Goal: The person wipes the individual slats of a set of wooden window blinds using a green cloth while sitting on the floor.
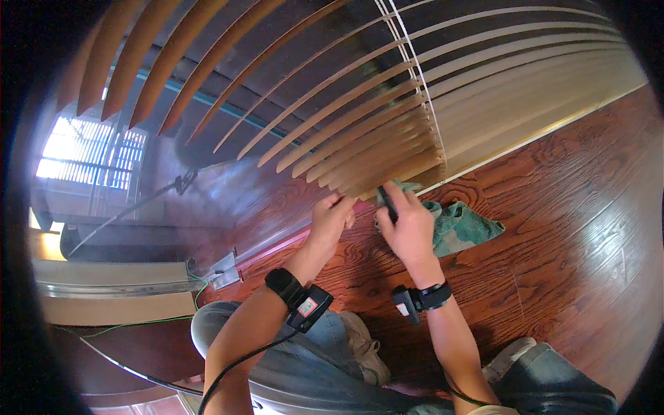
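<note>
A Venetian blind with wooden-looking slats [373, 150] hangs before me, its lower slats bunched close together near the floor. My left hand [332, 220] pinches the left end of a low slat between thumb and fingers. Just right of it, my right hand [410, 223] grips a green cloth [461, 228] against the lowest slats. Part of this cloth shows past my fingertips, and the rest trails onto the floor at the right. A dark, narrow thing [386, 202] lies between my right thumb and index finger; what it is I cannot tell.
White ladder cords [410, 57] run down through the blind. Behind the slats, a glossy glass pane [207, 207] reflects a window. Wood-grain flooring [550, 223] spreads to the right. Green wire [199, 295] runs along a pale ledge [119, 311] at the left. Black cables trail from both wrist devices.
</note>
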The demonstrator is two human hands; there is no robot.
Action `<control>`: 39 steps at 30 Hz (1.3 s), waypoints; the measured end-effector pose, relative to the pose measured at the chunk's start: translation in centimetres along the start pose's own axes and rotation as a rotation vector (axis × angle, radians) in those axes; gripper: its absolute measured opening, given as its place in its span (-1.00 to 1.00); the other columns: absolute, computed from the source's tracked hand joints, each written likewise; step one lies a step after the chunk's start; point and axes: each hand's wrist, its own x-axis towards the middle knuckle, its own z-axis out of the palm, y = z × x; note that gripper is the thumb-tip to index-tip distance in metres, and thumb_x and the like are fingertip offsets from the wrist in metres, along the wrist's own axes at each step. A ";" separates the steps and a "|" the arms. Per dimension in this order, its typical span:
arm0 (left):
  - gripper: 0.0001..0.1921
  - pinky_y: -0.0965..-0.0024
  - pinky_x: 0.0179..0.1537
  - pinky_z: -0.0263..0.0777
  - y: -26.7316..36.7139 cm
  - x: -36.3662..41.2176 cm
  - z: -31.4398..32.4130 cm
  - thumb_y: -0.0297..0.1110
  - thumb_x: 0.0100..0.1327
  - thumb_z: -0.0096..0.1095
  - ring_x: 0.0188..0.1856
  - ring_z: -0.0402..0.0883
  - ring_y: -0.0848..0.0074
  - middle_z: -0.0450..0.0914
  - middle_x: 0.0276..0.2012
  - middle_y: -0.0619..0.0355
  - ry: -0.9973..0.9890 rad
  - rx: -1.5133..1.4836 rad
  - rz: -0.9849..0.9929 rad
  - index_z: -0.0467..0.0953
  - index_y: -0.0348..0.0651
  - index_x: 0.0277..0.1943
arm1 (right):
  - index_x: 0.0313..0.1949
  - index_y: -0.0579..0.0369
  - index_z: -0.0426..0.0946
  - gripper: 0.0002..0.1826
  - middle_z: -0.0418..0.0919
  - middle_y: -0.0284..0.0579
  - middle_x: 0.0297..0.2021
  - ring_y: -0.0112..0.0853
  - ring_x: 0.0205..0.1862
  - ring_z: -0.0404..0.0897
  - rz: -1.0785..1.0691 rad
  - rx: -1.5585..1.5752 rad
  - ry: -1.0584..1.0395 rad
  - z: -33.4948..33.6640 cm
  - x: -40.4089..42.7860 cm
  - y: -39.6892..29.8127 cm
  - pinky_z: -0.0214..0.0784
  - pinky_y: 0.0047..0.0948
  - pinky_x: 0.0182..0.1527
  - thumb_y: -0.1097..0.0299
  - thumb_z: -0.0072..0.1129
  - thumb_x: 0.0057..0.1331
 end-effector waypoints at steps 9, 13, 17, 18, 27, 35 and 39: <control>-0.77 0.51 -0.58 0.10 -0.6 -0.1 -1.1 -0.22 0.20 -0.09 -0.69 0.21 0.58 0.34 -0.70 0.22 0.050 -0.289 -0.115 0.32 -0.15 -0.50 | -0.06 0.03 0.48 -0.56 0.42 0.04 -0.53 -0.11 -0.50 0.50 -0.099 0.300 -0.194 1.5 -2.3 -0.4 0.38 -0.28 -0.43 0.41 0.09 -0.03; -0.74 0.50 -0.59 0.09 0.2 -0.1 -0.5 -0.18 0.20 -0.10 -0.69 0.21 0.57 0.31 -0.71 0.24 0.039 -0.254 -0.129 0.38 -0.18 -0.45 | -0.09 0.06 0.50 -0.56 0.46 0.04 -0.51 -0.14 -0.48 0.50 -0.098 0.312 -0.202 0.5 -2.3 -0.4 0.39 -0.34 -0.39 0.43 0.08 -0.05; -0.70 0.50 -0.60 0.09 0.4 -0.3 -0.6 -0.15 0.19 -0.06 -0.69 0.20 0.57 0.25 -0.73 0.27 -0.021 -0.142 -0.136 0.45 -0.25 -0.34 | -0.11 0.03 0.52 -0.58 0.53 0.07 -0.42 -0.09 -0.39 0.54 -0.118 0.410 -0.112 0.6 -2.5 0.4 0.42 -0.27 -0.33 0.40 0.08 -0.05; -0.68 0.49 -0.60 0.09 0.3 -0.2 -0.8 -0.14 0.19 -0.04 -0.70 0.21 0.58 0.23 -0.74 0.28 -0.020 -0.147 -0.149 0.46 -0.27 -0.31 | -0.12 0.07 0.52 -0.59 0.54 0.09 -0.39 -0.09 -0.37 0.55 -0.113 0.438 -0.074 0.5 -2.5 0.4 0.43 -0.29 -0.31 0.41 0.08 -0.06; -0.75 0.50 -0.55 0.05 -0.6 -2.6 0.7 -0.22 0.22 -0.06 -0.63 0.21 0.60 0.20 -0.69 0.32 -0.099 0.075 -0.232 0.43 -0.22 -0.24 | -0.15 0.18 0.50 -0.59 0.55 0.11 -0.33 -0.03 -0.29 0.55 -0.036 0.401 -0.082 -0.9 -2.4 1.6 0.41 -0.32 -0.19 0.46 0.03 -0.07; -0.78 0.53 -0.57 0.11 -1.2 -2.0 2.0 -0.31 0.24 -0.06 -0.62 0.25 0.58 0.28 -0.64 0.27 -0.193 0.123 -0.225 0.45 -0.26 -0.19 | -0.16 0.22 0.49 -0.65 0.55 0.14 -0.31 -0.06 -0.25 0.57 0.149 0.271 0.126 -4.8 -2.6 5.2 0.40 -0.33 -0.18 0.43 0.04 0.00; -0.79 0.52 -0.57 0.15 -0.9 -1.6 4.9 -0.38 0.25 -0.05 -0.61 0.26 0.57 0.31 -0.61 0.23 -0.288 0.177 -0.247 0.44 -0.27 -0.13 | -0.17 0.26 0.49 -0.66 0.56 0.14 -0.34 -0.10 -0.29 0.58 0.292 0.296 0.251 -6.4 -2.6 7.8 0.39 -0.36 -0.19 0.43 0.04 0.02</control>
